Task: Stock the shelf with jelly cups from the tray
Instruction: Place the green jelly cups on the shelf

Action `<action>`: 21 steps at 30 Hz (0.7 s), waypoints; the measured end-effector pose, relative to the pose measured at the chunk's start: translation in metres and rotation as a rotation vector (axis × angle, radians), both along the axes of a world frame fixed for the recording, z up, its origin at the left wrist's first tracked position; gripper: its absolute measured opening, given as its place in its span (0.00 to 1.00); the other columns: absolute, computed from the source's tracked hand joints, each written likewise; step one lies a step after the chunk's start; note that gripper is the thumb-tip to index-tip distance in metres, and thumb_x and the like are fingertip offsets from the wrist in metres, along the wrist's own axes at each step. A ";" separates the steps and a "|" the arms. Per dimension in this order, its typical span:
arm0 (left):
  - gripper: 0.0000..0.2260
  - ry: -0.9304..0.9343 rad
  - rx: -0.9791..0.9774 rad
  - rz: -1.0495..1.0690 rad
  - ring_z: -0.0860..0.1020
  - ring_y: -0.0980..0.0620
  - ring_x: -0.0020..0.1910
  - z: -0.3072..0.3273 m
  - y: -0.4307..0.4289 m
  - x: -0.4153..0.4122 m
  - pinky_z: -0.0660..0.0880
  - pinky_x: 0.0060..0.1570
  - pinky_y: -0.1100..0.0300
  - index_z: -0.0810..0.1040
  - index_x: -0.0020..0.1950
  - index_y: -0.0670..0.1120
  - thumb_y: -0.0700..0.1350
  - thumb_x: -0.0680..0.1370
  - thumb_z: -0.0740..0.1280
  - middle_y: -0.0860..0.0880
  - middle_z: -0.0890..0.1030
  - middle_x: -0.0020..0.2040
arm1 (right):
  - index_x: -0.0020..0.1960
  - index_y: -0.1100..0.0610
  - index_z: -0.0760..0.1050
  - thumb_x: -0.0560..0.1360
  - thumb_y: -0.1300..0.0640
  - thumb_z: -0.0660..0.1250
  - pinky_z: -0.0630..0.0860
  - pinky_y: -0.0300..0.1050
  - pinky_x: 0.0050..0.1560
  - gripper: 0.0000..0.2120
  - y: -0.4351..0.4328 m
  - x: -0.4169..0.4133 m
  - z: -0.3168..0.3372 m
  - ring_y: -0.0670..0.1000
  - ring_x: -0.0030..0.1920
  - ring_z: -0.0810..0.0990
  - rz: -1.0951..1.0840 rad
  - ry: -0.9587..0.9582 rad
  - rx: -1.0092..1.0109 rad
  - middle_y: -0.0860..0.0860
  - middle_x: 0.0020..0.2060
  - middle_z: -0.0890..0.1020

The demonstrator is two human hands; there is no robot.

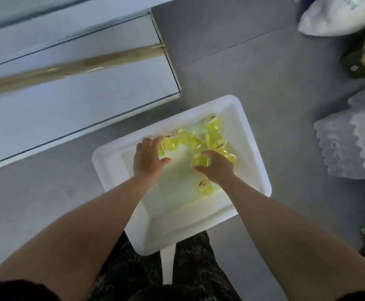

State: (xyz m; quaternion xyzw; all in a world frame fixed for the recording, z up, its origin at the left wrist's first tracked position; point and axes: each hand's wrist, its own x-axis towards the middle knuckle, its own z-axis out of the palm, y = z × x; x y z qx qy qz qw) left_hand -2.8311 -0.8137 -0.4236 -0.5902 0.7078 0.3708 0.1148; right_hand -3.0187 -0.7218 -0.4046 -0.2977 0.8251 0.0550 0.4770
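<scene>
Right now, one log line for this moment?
left hand: open, touching translucent yellow-green jelly cups | right hand: gripping one jelly cup | white plastic tray: cups inside

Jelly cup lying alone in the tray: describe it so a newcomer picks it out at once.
Start at the white tray in front of the person, beside the shelf. Most yellow-green cups crowd its far end. This jelly cup lies nearer the person, beside the right hand, alone on bare tray floor.

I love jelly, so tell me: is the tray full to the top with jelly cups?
No, the jelly cups are bunched at the far side of the white tray, and its near half shows bare bottom.
</scene>
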 end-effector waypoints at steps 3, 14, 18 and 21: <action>0.32 -0.019 0.040 0.055 0.68 0.43 0.64 -0.009 0.005 0.005 0.69 0.61 0.49 0.68 0.72 0.53 0.53 0.71 0.76 0.43 0.70 0.63 | 0.69 0.42 0.70 0.71 0.40 0.72 0.61 0.49 0.65 0.29 -0.004 0.004 -0.010 0.50 0.71 0.66 0.102 0.056 0.017 0.44 0.69 0.72; 0.29 0.054 0.082 0.138 0.72 0.44 0.62 -0.032 0.008 0.000 0.70 0.59 0.51 0.73 0.63 0.46 0.54 0.67 0.78 0.45 0.74 0.60 | 0.62 0.47 0.77 0.68 0.45 0.76 0.66 0.49 0.66 0.24 -0.001 0.008 -0.032 0.54 0.68 0.67 0.238 0.098 0.022 0.51 0.63 0.71; 0.31 0.025 0.174 0.207 0.75 0.45 0.59 -0.025 0.011 0.006 0.70 0.56 0.56 0.75 0.63 0.47 0.60 0.66 0.77 0.45 0.76 0.58 | 0.60 0.50 0.77 0.66 0.45 0.77 0.72 0.45 0.56 0.25 0.004 0.003 -0.024 0.52 0.61 0.75 0.003 -0.014 -0.026 0.50 0.58 0.77; 0.30 0.060 0.235 0.290 0.77 0.47 0.56 -0.007 0.014 0.014 0.72 0.54 0.57 0.77 0.62 0.47 0.61 0.66 0.77 0.47 0.79 0.56 | 0.58 0.52 0.77 0.65 0.44 0.79 0.76 0.48 0.51 0.25 0.003 -0.002 -0.005 0.52 0.52 0.79 -0.253 -0.155 -0.083 0.51 0.54 0.80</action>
